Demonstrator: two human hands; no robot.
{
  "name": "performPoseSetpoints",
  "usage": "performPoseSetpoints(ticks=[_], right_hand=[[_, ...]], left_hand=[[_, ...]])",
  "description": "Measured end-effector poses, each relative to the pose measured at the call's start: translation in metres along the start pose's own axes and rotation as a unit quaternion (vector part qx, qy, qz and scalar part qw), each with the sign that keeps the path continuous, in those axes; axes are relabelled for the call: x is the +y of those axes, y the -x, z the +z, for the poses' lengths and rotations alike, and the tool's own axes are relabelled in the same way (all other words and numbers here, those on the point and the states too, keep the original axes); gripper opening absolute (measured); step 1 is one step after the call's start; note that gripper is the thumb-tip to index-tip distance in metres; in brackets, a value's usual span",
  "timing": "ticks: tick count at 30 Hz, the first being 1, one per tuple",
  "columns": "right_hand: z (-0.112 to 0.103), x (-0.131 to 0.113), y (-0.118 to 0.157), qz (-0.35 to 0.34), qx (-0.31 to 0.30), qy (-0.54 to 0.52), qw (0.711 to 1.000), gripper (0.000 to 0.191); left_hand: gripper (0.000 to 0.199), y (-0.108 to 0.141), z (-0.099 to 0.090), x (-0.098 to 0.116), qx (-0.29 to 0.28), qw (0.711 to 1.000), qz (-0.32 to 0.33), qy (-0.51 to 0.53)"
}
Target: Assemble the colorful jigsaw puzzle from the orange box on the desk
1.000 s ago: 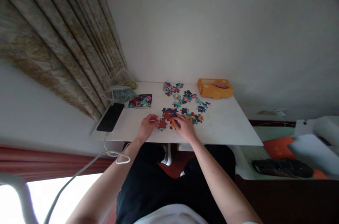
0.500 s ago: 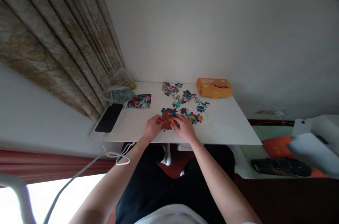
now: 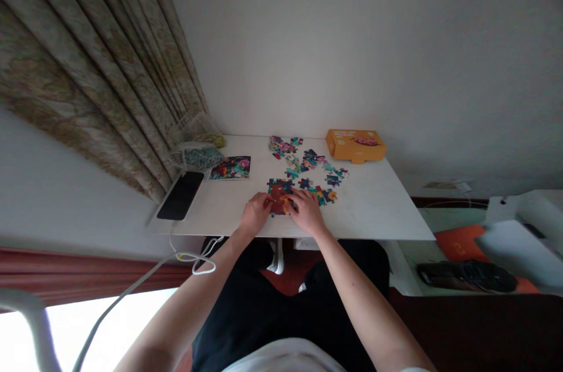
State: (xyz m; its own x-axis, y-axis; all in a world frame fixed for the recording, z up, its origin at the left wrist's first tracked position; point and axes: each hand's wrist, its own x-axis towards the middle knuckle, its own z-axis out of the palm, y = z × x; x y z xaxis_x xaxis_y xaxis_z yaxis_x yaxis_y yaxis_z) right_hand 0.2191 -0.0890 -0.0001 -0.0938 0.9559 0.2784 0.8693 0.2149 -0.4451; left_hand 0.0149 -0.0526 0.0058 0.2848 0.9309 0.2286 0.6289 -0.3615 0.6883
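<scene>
Part-joined jigsaw section (image 3: 277, 189), brown w/ dark-blue top edge, lies flat on bench (image 3: 373, 216) betw. both hands' fingers. L hand (image 3: 256, 212): fingers bunched at its L edge; can't tell if they pinch a pc. R hand (image 3: 308, 212): fingers bent over its R side by an orange bit (image 3: 285, 203); grip unclear, tips partly hidden.

To do it well, prob. best to brace w/ R, line up tabs from L, then press straight down, no sideways shove, else joins may pop.

In the way: dark-blue loose pc (image 3: 305, 183) just beyond R fingers, plus mixed loose pcs (image 3: 328, 195) right next to R knuckles; easy to nudge. More pcs (image 3: 284, 148) farther off, ahead of fingers. Picture card (image 3: 231, 167) ahead-left of L fingers, smartphone (image 3: 180, 196) well left, plastic bag (image 3: 200, 156) behind it. Yellow-orange puzzle box (image 3: 357, 146) far ahead-right, well clear.
</scene>
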Motion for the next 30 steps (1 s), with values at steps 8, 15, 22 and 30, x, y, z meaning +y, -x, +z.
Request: performPoseSetpoints(ticks=[8,15,22,30], right_hand=[[0.0,0.0,0.0,0.0,-0.003,0.0,1.0,0.031],[-0.001,-0.002,0.001,-0.005,-0.005,0.009,1.0,0.032],[-0.002,-0.001,0.001,-0.001,-0.006,-0.004,1.0,0.031],[-0.002,0.0,0.002,-0.003,-0.007,-0.008,1.0,0.033]], left_hand=[[0.023,0.013,-0.005,0.005,-0.044,0.982,0.164,-0.08],[0.042,0.024,-0.008,0.002,-0.134,0.957,0.201,-0.158],[0.044,0.026,-0.006,0.003,-0.124,0.955,0.2,-0.178],[0.044,0.028,-0.005,0.003,-0.118,0.954,0.199,-0.189]])
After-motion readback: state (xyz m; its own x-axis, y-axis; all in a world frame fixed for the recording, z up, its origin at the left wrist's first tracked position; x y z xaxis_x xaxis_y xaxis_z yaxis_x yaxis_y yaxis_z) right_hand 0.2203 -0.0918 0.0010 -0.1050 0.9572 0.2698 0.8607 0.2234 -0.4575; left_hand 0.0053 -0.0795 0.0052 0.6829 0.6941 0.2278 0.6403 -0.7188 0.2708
